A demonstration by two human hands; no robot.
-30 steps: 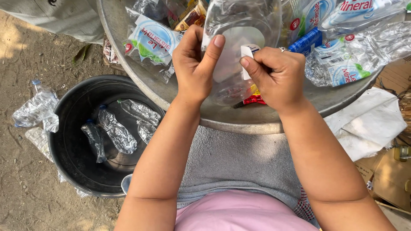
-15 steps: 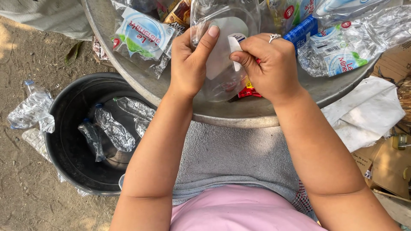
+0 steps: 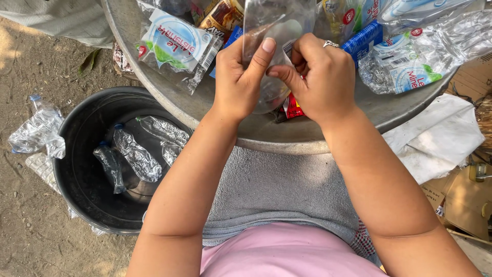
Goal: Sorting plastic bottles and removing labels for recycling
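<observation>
Both hands grip a clear plastic bottle over a metal basin.

The left hand closes around the clear plastic bottle, thumb pressed on its front; the right hand pinches beside it, above the metal basin of crushed bottles.

A clear, crushed plastic bottle stands roughly upright, its lower end probably hidden.

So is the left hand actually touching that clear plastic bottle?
Touching. The head view shows the left hand gripping the clear plastic bottle, thumb pressed flat against it.
</observation>
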